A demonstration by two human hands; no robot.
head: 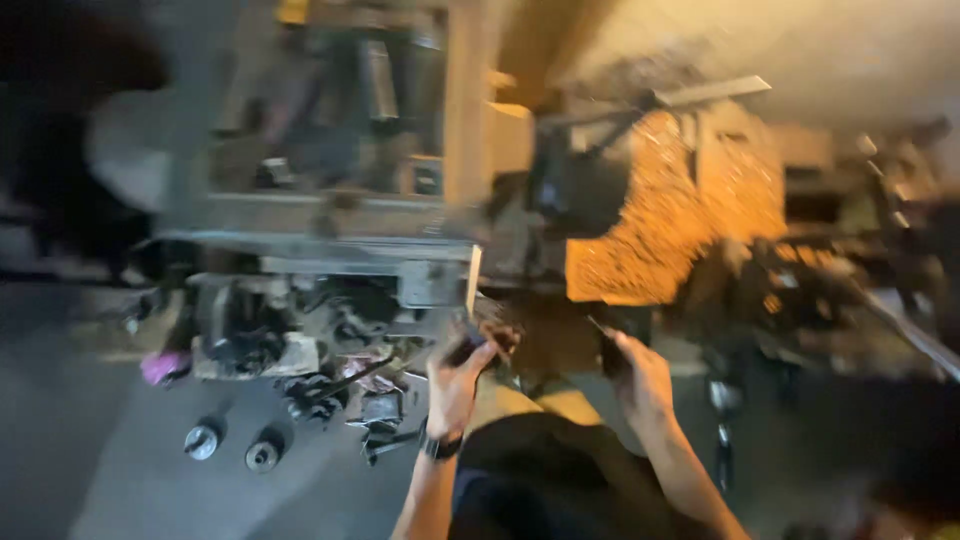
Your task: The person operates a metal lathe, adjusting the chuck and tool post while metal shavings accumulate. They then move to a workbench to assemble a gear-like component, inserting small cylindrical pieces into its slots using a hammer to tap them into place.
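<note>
with each hand, left hand [455, 385] and right hand [640, 380], clenched on a small dark part [468, 348], blurred, either could slip into the scrap metal [340, 390] on the floor.

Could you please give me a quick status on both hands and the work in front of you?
Left hand gripping a small dark part, blurred. Right hand on another dark piece. Metal parts cluttering the floor nearby.

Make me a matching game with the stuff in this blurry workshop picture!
Things:
1. Left hand
2. Right hand
3. Two round metal parts
4. Orange speckled block

Places:
A. on the grey floor, lower left
B. upper right of the middle
C. wears a dark wristband, fingers around a small dark thing
D. on the right, near a thin dark piece

Pairs: 1-C, 2-D, 3-A, 4-B
</note>
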